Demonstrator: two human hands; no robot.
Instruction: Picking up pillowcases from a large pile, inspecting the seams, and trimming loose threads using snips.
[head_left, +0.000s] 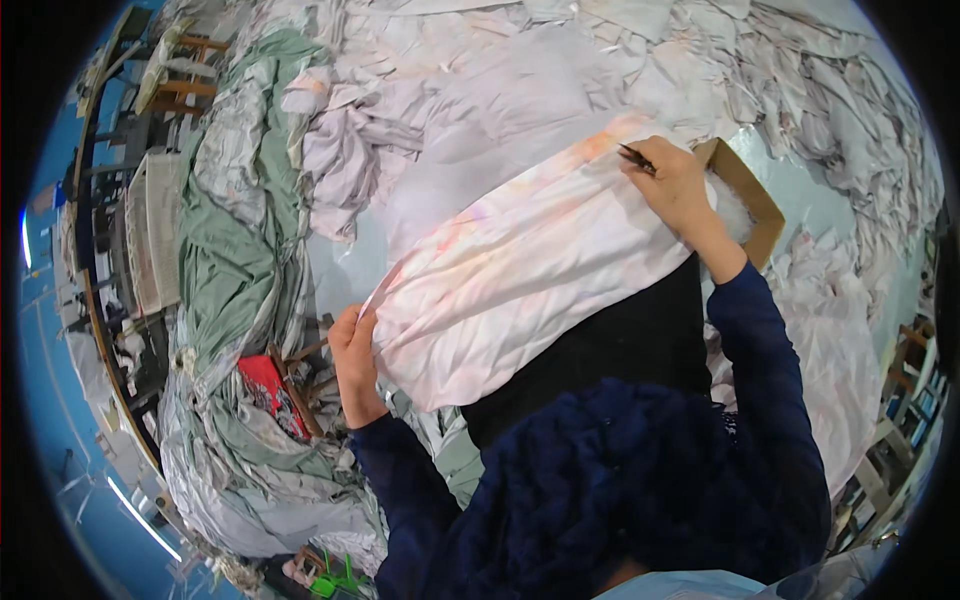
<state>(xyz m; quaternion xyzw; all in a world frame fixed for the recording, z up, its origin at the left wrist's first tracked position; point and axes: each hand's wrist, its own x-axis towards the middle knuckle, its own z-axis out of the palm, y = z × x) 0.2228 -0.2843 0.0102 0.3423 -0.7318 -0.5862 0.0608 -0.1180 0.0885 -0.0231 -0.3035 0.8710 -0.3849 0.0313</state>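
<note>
A white cloth with soft pink and orange patterning (530,270) is stretched at a slant in front of me, partly over my lap. My left hand (353,348) is closed on its left corner, the fingers pinching the edge. Near the cloth's far right end, my right hand (672,182) is closed round small dark thread snips (637,158), whose tips stick out past the fingers. That hand rests at the cloth's edge; whether it also grips the fabric is hidden.
Heaps of pale fabric (560,70) surround me. Green and grey cloth (228,250) is piled at the left, beside a red patterned piece (270,395) on a wooden stool. A cardboard box (768,215) with white filling stands just beyond my right wrist. Black cloth (620,345) covers my lap.
</note>
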